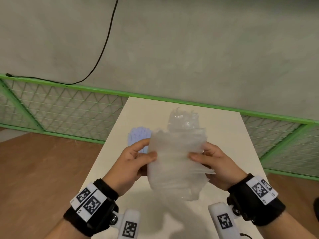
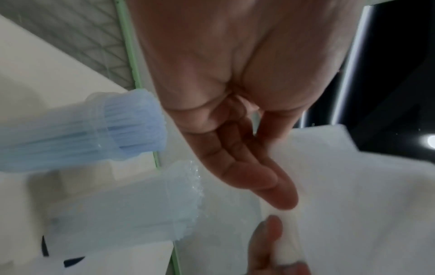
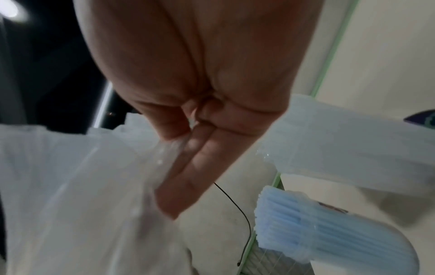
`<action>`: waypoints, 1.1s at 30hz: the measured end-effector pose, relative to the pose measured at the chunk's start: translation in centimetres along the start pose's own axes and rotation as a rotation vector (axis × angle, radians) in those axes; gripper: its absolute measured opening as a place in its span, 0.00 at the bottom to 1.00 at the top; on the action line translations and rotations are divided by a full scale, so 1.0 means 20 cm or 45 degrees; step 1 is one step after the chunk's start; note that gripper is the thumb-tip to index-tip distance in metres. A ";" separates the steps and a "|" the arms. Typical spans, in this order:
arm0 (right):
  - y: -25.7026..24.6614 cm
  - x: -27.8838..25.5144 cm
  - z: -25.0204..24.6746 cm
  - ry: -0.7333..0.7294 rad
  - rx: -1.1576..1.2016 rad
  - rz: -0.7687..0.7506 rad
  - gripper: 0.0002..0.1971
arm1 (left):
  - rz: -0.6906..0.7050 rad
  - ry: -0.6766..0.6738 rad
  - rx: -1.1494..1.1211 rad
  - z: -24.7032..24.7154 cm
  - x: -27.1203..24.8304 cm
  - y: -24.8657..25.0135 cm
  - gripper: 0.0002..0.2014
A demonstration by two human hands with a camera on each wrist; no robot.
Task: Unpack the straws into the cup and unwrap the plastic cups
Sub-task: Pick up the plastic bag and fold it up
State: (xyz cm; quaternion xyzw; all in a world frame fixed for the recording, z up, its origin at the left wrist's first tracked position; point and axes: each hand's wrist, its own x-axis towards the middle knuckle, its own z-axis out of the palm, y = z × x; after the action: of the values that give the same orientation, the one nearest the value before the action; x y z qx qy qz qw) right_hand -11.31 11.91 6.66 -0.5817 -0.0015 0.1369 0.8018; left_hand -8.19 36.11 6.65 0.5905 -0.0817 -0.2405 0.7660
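Both hands hold a crumpled clear plastic wrapper (image 1: 174,163) up over the white table (image 1: 229,135); it is blurred. My left hand (image 1: 150,149) pinches its left edge between thumb and fingers. My right hand (image 1: 198,151) pinches the right edge the same way. In the left wrist view the left hand (image 2: 277,214) nips the wrapper (image 2: 353,195), and in the right wrist view the right hand (image 3: 181,148) grips the wrapper (image 3: 82,186). Behind the hands a clear cup of blue straws (image 1: 139,135) stands upright. A stack of clear cups (image 1: 184,121) with crinkled film on top stands to its right.
A green wire-mesh fence (image 1: 69,107) runs behind the table under a grey wall, with a black cable (image 1: 103,49) hanging down to it. Brown floor lies on both sides of the narrow table. The straws (image 2: 132,126) and cup stack (image 2: 164,204) stand close beyond the hands.
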 end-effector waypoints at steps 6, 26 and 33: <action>0.00 0.01 0.04 0.093 -0.050 -0.025 0.16 | -0.029 -0.036 -0.185 0.01 -0.02 0.00 0.17; 0.02 -0.03 -0.04 -0.065 -0.440 0.107 0.34 | 0.205 -0.153 0.690 0.02 -0.05 0.04 0.30; 0.03 -0.01 0.03 -0.010 -0.733 -0.061 0.08 | 0.417 -0.303 1.027 0.04 0.01 0.04 0.38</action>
State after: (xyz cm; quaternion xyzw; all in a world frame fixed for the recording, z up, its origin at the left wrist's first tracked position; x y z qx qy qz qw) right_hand -11.68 12.54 6.28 -0.7848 -0.0569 0.1140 0.6066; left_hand -8.09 35.50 7.50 0.7893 -0.3487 -0.1311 0.4880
